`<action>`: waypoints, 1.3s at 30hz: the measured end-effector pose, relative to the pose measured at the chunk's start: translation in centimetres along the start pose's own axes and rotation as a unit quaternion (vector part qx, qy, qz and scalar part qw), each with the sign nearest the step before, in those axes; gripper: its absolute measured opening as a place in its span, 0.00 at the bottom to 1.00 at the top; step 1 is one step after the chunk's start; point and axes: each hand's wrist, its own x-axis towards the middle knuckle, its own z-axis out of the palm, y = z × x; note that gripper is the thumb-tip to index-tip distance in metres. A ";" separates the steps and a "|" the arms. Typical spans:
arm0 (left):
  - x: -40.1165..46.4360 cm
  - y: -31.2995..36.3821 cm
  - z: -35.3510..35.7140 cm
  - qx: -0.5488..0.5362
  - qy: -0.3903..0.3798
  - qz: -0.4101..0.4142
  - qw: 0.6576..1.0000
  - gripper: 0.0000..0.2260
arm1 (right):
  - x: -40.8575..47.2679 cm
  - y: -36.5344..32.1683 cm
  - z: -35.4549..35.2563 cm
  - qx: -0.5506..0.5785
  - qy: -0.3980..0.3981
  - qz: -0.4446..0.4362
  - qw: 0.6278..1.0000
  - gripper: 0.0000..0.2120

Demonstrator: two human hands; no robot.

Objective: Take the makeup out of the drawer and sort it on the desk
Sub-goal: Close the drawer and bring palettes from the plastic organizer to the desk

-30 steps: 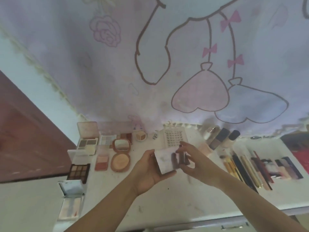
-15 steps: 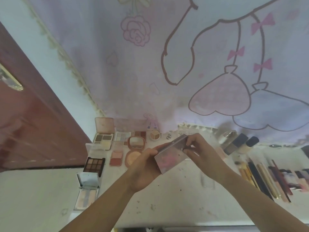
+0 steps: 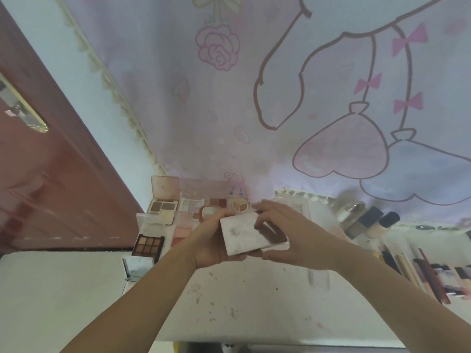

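Observation:
Both hands hold a flat white rectangular makeup case (image 3: 242, 233) above the middle of the white desk (image 3: 254, 309). My left hand (image 3: 209, 243) cups it from below and the left. My right hand (image 3: 288, 233) grips its right side, fingers over the top edge. Open eyeshadow and blush palettes lie in a group at the back left: a beige palette (image 3: 163, 208), a dark brown palette (image 3: 147, 245), a small round three-colour pan (image 3: 239, 205). Foundation bottles (image 3: 367, 220) stand at the back right. Pencils and lipsticks (image 3: 420, 273) lie in a row on the right.
A pink cartoon-print cloth (image 3: 280, 110) hangs behind the desk. A reddish-brown door (image 3: 51, 187) with a metal handle is at the left. A small clear case (image 3: 318, 278) lies on the desk under my right forearm. The desk surface is stained in front.
The view has swung left and up. The white case has turned in my hands from edge-on to lying flatter, with its broad face up. Both hands keep hold of it.

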 end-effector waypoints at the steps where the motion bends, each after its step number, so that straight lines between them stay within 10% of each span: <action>1: -0.1 0.3 -0.1 0.014 0.007 -0.003 1.000 0.18 | 0.2 -0.4 -0.2 -0.018 -0.017 -0.006 1.000 0.17; 6: -0.4 0.2 -0.3 0.004 -0.013 0.065 0.998 0.31 | 0.9 -1.5 -1.3 0.048 -0.001 0.073 0.996 0.10; 12: 0.0 -1.2 0.6 0.050 0.027 0.230 0.971 0.22 | 1.1 -2.2 -1.3 0.245 -0.009 0.162 0.956 0.10; 24: -1.5 -2.2 1.0 0.120 0.093 0.293 0.944 0.16 | 1.7 -2.4 -1.3 0.271 -0.066 0.207 0.937 0.12; 27: -1.8 -3.0 0.6 0.375 0.181 0.349 0.840 0.28 | 2.4 -2.5 -1.4 0.385 -0.074 0.311 0.866 0.21; 30: -1.4 -4.0 0.2 0.626 0.200 0.424 0.623 0.32 | 3.1 -2.8 -1.3 0.482 -0.120 0.344 0.797 0.28; 32: -1.1 -4.6 -0.3 0.658 0.192 0.469 0.557 0.32 | 3.3 -3.1 -1.2 0.501 -0.133 0.318 0.794 0.22; 37: -1.0 -5.1 -0.6 0.630 0.195 0.413 0.628 0.38 | 3.3 -2.8 -0.6 0.564 -0.124 0.268 0.771 0.09; 39: -0.9 -4.6 -1.0 0.554 0.222 0.360 0.717 0.35 | 3.4 -2.7 -0.1 0.545 -0.103 0.260 0.791 0.07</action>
